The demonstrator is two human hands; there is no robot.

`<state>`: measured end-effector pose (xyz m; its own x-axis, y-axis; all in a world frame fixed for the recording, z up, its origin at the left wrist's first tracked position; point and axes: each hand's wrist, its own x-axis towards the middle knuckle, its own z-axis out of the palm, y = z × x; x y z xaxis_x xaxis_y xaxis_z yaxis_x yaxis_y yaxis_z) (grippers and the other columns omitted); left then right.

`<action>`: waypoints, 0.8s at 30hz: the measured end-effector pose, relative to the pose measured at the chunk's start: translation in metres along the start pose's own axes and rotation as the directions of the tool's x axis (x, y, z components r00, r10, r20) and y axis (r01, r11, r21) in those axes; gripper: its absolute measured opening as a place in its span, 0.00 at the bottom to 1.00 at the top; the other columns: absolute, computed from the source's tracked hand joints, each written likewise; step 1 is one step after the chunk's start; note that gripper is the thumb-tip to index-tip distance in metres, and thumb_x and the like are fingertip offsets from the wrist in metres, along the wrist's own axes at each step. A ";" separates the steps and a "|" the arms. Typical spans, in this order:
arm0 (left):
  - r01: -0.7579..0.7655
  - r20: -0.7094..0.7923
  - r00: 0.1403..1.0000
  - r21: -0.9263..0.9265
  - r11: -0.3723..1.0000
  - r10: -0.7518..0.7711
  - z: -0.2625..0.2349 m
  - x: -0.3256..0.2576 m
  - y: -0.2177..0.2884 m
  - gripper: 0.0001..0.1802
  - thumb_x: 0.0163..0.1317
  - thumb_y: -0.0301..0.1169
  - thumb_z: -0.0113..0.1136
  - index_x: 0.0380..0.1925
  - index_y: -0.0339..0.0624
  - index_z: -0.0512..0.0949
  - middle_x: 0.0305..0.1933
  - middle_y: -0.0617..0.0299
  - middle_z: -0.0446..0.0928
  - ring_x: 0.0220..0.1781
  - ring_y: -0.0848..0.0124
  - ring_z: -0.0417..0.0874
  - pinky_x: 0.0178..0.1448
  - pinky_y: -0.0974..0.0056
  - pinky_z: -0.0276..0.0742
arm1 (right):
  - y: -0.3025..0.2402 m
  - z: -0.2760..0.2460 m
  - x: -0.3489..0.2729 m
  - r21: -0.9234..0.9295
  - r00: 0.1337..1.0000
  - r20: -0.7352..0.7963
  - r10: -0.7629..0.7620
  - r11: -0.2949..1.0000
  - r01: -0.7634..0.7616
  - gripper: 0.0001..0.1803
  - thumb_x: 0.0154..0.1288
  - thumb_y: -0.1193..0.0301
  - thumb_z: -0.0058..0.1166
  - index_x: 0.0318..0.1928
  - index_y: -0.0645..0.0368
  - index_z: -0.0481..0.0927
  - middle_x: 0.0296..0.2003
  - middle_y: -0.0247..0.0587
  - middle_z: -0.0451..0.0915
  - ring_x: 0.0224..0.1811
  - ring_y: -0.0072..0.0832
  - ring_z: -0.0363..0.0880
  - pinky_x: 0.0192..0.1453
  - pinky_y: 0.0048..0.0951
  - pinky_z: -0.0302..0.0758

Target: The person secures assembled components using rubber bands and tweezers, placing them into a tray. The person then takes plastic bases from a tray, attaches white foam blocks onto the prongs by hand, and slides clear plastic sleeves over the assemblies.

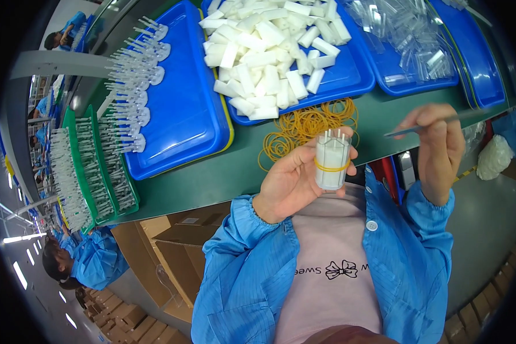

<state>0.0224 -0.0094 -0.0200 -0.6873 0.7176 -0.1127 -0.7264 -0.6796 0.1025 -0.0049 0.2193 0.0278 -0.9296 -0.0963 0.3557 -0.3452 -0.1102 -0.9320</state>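
Note:
My left hand holds up a small upright bundle with clear outer walls and white inside. Thin white rod ends stick out at its top, and a yellow rubber band circles its middle. To the right, my right hand is closed on a slim metal tool shaped like tweezers. Its tip points left toward the bundle but stays apart from it. Motion blurs those fingers and the tool. Behind my left hand, a loose pile of yellow rubber bands lies on the green table.
A blue tray holds many white blocks; another carries clear plastic pieces. Left, white stemmed parts line an empty-looking blue tray beside green racks. Cardboard boxes stand below; a co-worker sits far left.

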 end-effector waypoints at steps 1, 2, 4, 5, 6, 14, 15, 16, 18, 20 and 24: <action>0.012 0.004 1.000 -0.005 1.000 -0.012 0.001 0.001 -0.002 0.29 0.67 0.39 0.45 0.66 0.39 0.57 0.57 0.50 0.70 0.56 0.58 0.74 0.48 0.54 0.79 | 0.001 0.005 0.007 -0.010 1.000 -0.009 0.003 1.000 -0.003 0.14 0.75 0.66 0.37 0.42 0.64 0.72 0.35 0.45 0.77 0.35 0.28 0.78 0.40 0.27 0.76; 0.047 -0.037 0.998 0.038 0.998 -0.045 0.003 0.002 -0.004 0.29 0.68 0.40 0.44 0.66 0.40 0.57 0.58 0.50 0.70 0.56 0.58 0.74 0.47 0.55 0.79 | 0.003 0.010 0.014 0.068 0.998 0.060 0.026 0.997 -0.030 0.14 0.75 0.66 0.38 0.42 0.64 0.72 0.35 0.44 0.76 0.35 0.27 0.78 0.40 0.26 0.76; 0.085 -0.082 0.994 0.072 0.994 -0.079 0.007 0.003 -0.006 0.29 0.69 0.41 0.44 0.66 0.40 0.57 0.58 0.51 0.70 0.56 0.59 0.74 0.47 0.56 0.79 | 0.006 0.018 0.024 0.141 0.990 0.130 0.052 0.987 -0.071 0.14 0.74 0.65 0.39 0.41 0.64 0.72 0.34 0.43 0.76 0.34 0.25 0.77 0.40 0.26 0.76; 0.096 -0.120 0.990 0.140 0.986 -0.079 0.011 0.004 -0.007 0.29 0.69 0.43 0.44 0.66 0.41 0.56 0.59 0.51 0.69 0.57 0.60 0.74 0.47 0.56 0.79 | 0.007 0.021 0.028 0.163 0.979 0.188 0.079 0.980 -0.110 0.14 0.74 0.65 0.40 0.40 0.64 0.72 0.34 0.41 0.76 0.34 0.24 0.77 0.40 0.25 0.75; 0.105 -0.159 0.985 0.209 0.972 -0.072 0.014 0.005 -0.008 0.30 0.70 0.44 0.44 0.66 0.42 0.56 0.61 0.51 0.68 0.57 0.60 0.74 0.47 0.56 0.79 | 0.008 0.023 0.029 0.188 0.963 0.250 0.101 0.971 -0.151 0.14 0.74 0.64 0.41 0.39 0.64 0.73 0.34 0.40 0.75 0.34 0.22 0.76 0.40 0.24 0.75; 0.030 -0.080 0.997 0.168 0.985 -0.017 0.010 0.004 -0.014 0.33 0.69 0.49 0.45 0.68 0.43 0.53 0.60 0.54 0.67 0.52 0.66 0.75 0.44 0.64 0.76 | 0.013 0.022 0.024 0.093 0.954 0.262 0.143 0.981 -0.173 0.16 0.74 0.63 0.43 0.36 0.63 0.74 0.34 0.35 0.73 0.33 0.18 0.73 0.38 0.22 0.72; 0.012 -0.064 0.998 0.228 0.974 0.003 0.009 0.003 -0.015 0.34 0.69 0.48 0.48 0.68 0.42 0.53 0.59 0.54 0.67 0.51 0.66 0.75 0.44 0.65 0.75 | 0.013 0.022 0.024 0.077 0.956 0.260 0.134 0.984 -0.158 0.16 0.74 0.63 0.43 0.35 0.62 0.74 0.34 0.34 0.73 0.33 0.18 0.72 0.37 0.21 0.71; 0.015 -0.067 0.998 0.225 0.974 0.000 0.010 0.003 -0.015 0.34 0.69 0.48 0.48 0.68 0.42 0.53 0.59 0.54 0.67 0.51 0.66 0.75 0.44 0.65 0.75 | 0.013 0.022 0.023 0.061 0.958 0.258 0.124 0.988 -0.144 0.16 0.74 0.62 0.43 0.35 0.62 0.74 0.34 0.34 0.72 0.32 0.18 0.72 0.37 0.21 0.71; 0.048 -0.161 0.987 0.371 0.927 0.013 0.014 0.003 -0.015 0.40 0.64 0.51 0.55 0.66 0.39 0.54 0.55 0.54 0.68 0.49 0.66 0.73 0.40 0.66 0.74 | 0.015 0.022 0.024 0.042 0.960 0.254 0.117 0.990 -0.131 0.16 0.74 0.62 0.43 0.35 0.62 0.74 0.34 0.34 0.72 0.32 0.17 0.71 0.37 0.20 0.70; 0.042 -0.168 0.985 0.402 0.915 0.029 0.016 0.002 -0.014 0.40 0.63 0.51 0.56 0.66 0.39 0.54 0.55 0.55 0.68 0.48 0.67 0.74 0.40 0.67 0.74 | 0.016 0.022 0.024 0.023 0.962 0.251 0.108 0.993 -0.117 0.16 0.73 0.62 0.43 0.35 0.62 0.74 0.34 0.33 0.72 0.31 0.17 0.71 0.37 0.19 0.70; 0.018 -0.118 0.993 0.395 0.918 0.032 0.010 0.001 -0.015 0.34 0.67 0.45 0.52 0.66 0.41 0.56 0.55 0.58 0.70 0.49 0.70 0.75 0.41 0.68 0.74 | 0.013 0.023 0.023 0.061 0.929 0.302 0.214 0.968 -0.243 0.15 0.73 0.63 0.43 0.35 0.62 0.73 0.32 0.32 0.73 0.31 0.16 0.70 0.36 0.19 0.70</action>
<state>0.0324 0.0033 -0.0122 -0.7048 0.6728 -0.2250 -0.6804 -0.5512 0.4829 -0.0273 0.1932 0.0254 -0.8985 -0.4117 0.1522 -0.1009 -0.1438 -0.9845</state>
